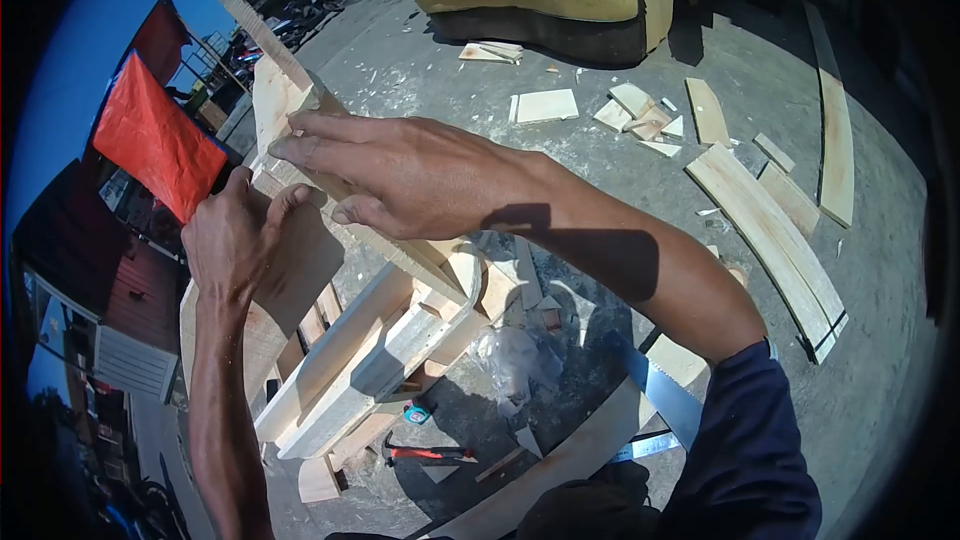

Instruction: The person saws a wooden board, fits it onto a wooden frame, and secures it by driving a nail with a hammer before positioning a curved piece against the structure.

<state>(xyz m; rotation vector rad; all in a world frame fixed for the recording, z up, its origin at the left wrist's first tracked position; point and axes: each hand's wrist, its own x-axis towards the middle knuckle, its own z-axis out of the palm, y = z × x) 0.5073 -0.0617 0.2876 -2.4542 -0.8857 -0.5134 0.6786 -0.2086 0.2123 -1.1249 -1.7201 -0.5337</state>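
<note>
Watching remote via head cam: wooden strip (425, 270) at upper end of wooden frame (420, 340), long axis slanting from upper L to lower R in view. R hand (385, 165) nearer, right on strip, fingers approx straight, thumb apart, no tight grip seen. L hand (228, 240) half-curled by panel (308, 265), beside frame; can't tell if gripping.

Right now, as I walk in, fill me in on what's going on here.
A person is handling a wooden frame outdoors. The right hand lies over a long wooden strip at its upper part, and the left hand is at a broad board beside it; how firmly either grips isn't clear. A red-handled hammer lies on the ground below, and wood offcuts are scattered about.
</note>
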